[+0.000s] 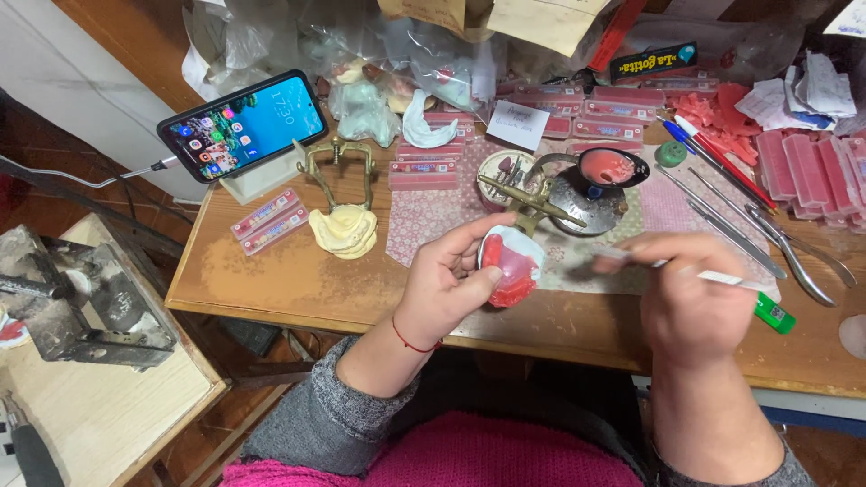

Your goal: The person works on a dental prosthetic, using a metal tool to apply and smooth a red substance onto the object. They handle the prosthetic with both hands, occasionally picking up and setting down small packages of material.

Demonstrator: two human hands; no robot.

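Note:
My left hand (446,280) holds a white dental cast with a red wax rim (510,266) above the front edge of the wooden table (280,280). My right hand (686,302) grips a thin white-handled metal tool (722,278), its tip pointing left toward the cast. A brass articulator (532,203) stands just behind the cast. Beside it rests a black spoon with melted red wax (612,168) on a round metal burner (586,203).
A phone (244,124) leans on a stand at the back left. A second articulator with a cream cast (343,225) sits in front of it. Pink tooth-card strips (586,108), red wax sheets (812,167), pliers and instruments (776,243), a green lighter (774,314) crowd the right.

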